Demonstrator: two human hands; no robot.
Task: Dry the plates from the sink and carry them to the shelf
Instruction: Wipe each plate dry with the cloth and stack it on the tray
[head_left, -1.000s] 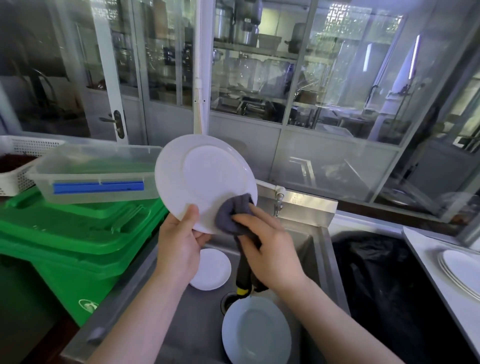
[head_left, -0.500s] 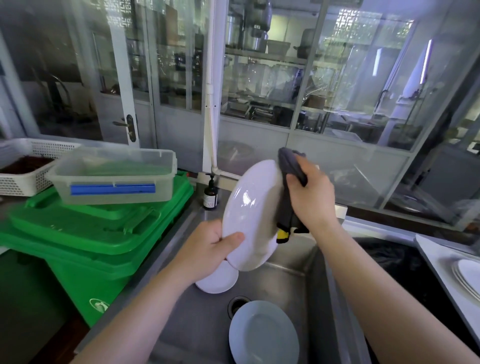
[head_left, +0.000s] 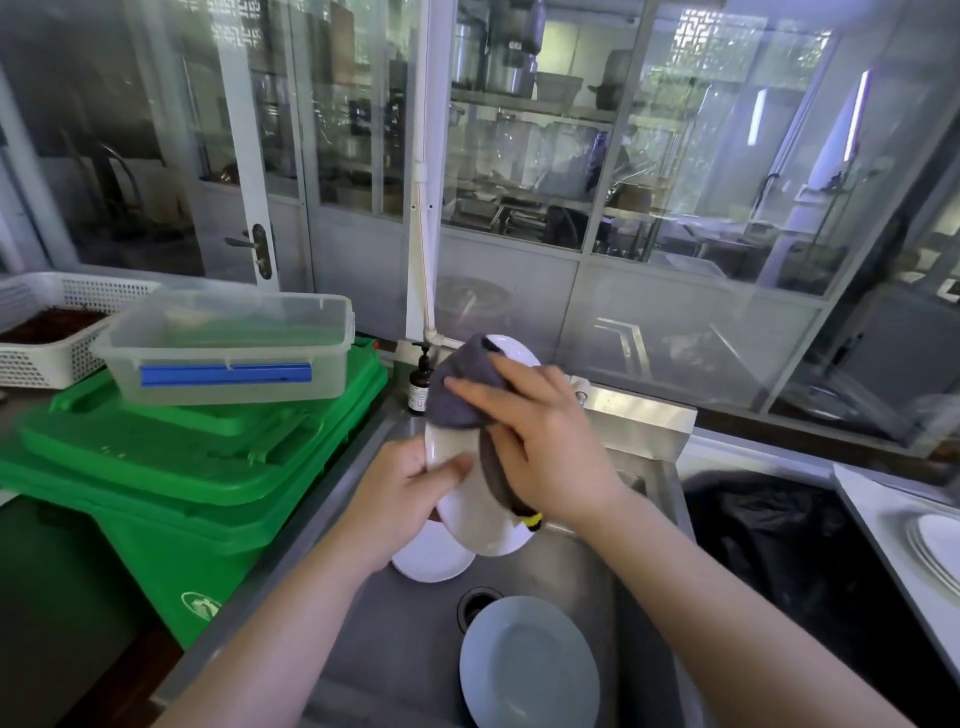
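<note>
Above the steel sink (head_left: 550, 577), my left hand (head_left: 402, 491) grips the lower left rim of a white plate (head_left: 475, 512), which is tilted and turned towards me. My right hand (head_left: 540, 441) presses a grey cloth (head_left: 465, 389) flat over the plate's upper half. Two more plates lie in the sink: a small white one (head_left: 431, 558) under the held plate and a pale grey one (head_left: 527, 667) at the front. Stacked white plates (head_left: 937, 548) rest on the counter at the far right.
A green bin (head_left: 171, 478) stands left of the sink with a clear lidded box (head_left: 228, 348) on top and a white basket (head_left: 47, 327) behind. A dark pump bottle (head_left: 420, 382) sits at the sink's back corner. A black-lined bin (head_left: 769, 540) is on the right. Glass partitions close the back.
The plate has turned from edge-on to facing me. My right hand and the cloth have moved from the plate's top edge down onto its surface.
</note>
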